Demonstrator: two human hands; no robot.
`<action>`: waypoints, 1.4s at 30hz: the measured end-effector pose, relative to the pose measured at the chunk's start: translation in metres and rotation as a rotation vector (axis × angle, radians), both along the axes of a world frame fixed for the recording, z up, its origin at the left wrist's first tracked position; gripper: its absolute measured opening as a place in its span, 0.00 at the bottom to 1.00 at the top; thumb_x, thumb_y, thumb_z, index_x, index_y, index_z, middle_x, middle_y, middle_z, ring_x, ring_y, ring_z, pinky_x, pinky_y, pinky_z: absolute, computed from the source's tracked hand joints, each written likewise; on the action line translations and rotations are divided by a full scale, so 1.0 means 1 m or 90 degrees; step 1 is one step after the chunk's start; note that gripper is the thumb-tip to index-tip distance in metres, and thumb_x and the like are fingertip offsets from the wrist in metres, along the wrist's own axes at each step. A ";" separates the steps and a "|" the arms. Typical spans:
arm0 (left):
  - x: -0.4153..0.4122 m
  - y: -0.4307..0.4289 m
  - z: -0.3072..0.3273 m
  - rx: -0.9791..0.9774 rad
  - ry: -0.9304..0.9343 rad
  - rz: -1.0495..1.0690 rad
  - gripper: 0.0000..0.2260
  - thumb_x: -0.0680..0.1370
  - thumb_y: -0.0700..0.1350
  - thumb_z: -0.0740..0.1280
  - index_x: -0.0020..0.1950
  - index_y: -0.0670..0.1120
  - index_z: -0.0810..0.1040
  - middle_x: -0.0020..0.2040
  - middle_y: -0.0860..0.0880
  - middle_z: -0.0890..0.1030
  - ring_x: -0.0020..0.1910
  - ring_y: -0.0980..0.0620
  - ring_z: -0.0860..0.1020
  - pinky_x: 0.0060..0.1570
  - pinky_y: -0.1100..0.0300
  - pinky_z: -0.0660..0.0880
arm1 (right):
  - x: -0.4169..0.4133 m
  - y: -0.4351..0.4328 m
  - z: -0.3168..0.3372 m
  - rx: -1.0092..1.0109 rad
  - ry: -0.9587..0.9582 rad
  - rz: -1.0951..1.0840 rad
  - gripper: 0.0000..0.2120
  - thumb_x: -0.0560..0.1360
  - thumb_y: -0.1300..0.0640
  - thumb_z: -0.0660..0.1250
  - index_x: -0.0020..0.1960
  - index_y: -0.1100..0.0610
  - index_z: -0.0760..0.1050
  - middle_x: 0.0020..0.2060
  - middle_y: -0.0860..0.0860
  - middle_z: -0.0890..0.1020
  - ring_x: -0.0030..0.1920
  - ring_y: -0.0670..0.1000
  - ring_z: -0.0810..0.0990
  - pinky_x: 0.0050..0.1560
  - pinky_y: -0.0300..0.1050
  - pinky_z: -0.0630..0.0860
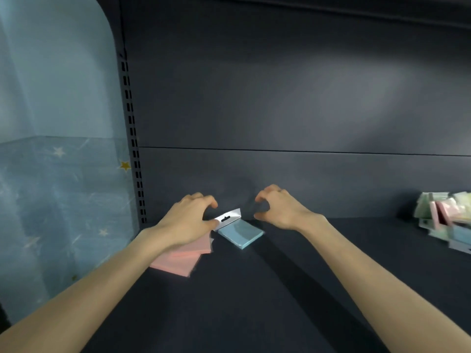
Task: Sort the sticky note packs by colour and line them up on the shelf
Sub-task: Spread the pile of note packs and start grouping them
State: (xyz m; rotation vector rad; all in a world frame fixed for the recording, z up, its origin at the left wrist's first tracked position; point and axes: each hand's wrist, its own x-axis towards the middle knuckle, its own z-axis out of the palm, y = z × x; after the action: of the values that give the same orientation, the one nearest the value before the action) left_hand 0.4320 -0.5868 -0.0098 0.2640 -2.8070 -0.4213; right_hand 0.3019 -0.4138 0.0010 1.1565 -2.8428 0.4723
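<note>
Left forearm, right forearm: bare, reaching in over dark shelf. Left grip: thumb and curled fingers seemingly pinching white hang tab of blue pack; tab end raised, pack body resting on shelf near back panel. Pink packs: overlapping, flat, partly under left wrist, just beside blue pack. Right grip: narrow, fingers curved, holding nothing, near tab. Mixed packs: blurred heap, far right, well apart.

Dim, soft-focus wide-angle view; pale glare on the back panel, edges blurred.
</note>
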 end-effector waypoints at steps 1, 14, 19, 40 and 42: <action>-0.003 0.008 0.007 -0.015 0.011 -0.014 0.19 0.77 0.52 0.65 0.66 0.50 0.71 0.64 0.50 0.72 0.65 0.49 0.68 0.64 0.52 0.66 | 0.000 0.008 0.007 -0.014 0.017 -0.002 0.22 0.75 0.51 0.67 0.67 0.56 0.69 0.68 0.56 0.66 0.69 0.57 0.64 0.68 0.51 0.66; -0.049 0.197 0.052 -0.138 0.139 -0.139 0.23 0.79 0.55 0.61 0.72 0.52 0.62 0.69 0.53 0.67 0.68 0.52 0.63 0.66 0.55 0.59 | -0.019 0.210 0.047 -0.061 0.128 -0.086 0.23 0.76 0.53 0.65 0.69 0.55 0.66 0.70 0.52 0.62 0.70 0.56 0.61 0.66 0.52 0.66; -0.071 0.293 0.035 -0.147 0.141 -0.173 0.23 0.79 0.56 0.59 0.73 0.53 0.61 0.69 0.54 0.66 0.68 0.53 0.62 0.67 0.56 0.58 | -0.036 0.312 0.030 -0.039 0.134 -0.115 0.23 0.76 0.53 0.66 0.69 0.56 0.67 0.68 0.53 0.64 0.68 0.58 0.63 0.66 0.48 0.66; -0.292 0.499 0.012 -0.114 0.075 -0.288 0.23 0.77 0.57 0.62 0.70 0.53 0.64 0.68 0.54 0.69 0.66 0.50 0.66 0.60 0.55 0.63 | -0.222 0.530 0.007 0.012 0.059 -0.227 0.22 0.75 0.51 0.66 0.67 0.53 0.69 0.67 0.52 0.67 0.68 0.56 0.66 0.67 0.50 0.65; -0.313 0.508 0.011 -0.102 0.065 -0.292 0.22 0.77 0.57 0.62 0.68 0.53 0.66 0.68 0.53 0.69 0.66 0.50 0.66 0.61 0.55 0.64 | -0.239 0.540 0.008 0.016 0.056 -0.223 0.21 0.75 0.50 0.65 0.67 0.53 0.70 0.66 0.52 0.69 0.67 0.57 0.67 0.67 0.52 0.65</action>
State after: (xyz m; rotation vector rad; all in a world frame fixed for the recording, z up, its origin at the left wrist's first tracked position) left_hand 0.1189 -0.0787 0.0008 -0.4316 -2.7645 -0.2919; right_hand 0.0633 0.1258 0.0090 0.6383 -2.8903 0.3548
